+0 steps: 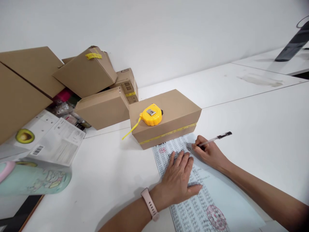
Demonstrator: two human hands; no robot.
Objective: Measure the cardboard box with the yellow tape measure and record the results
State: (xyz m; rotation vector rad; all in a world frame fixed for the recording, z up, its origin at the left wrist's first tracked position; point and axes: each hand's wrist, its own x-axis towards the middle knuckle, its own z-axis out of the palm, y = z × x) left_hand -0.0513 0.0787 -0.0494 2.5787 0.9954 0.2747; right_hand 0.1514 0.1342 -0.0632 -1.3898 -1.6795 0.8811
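Observation:
My right hand (209,153) grips a clear pen with a black cap end (217,137), its tip down at the upper part of a printed paper sheet (193,209). Small dark marks and red stamps cover much of that sheet. Flat across it lies my left hand (177,180), fingers stretched out, with a pink band on the wrist. Just beyond the hands, a closed cardboard box (173,106) with yellow tape sits by the sheet's far edge. A yellow tape measure (152,115) rests on top, its strip hanging over the box's left side.
Several cardboard boxes (87,71) are stacked at the left against the wall. A pale green bottle (48,178) lies near a white package with an avocado picture (58,140). A dark cylindrical bottle (293,43) stands at the far right.

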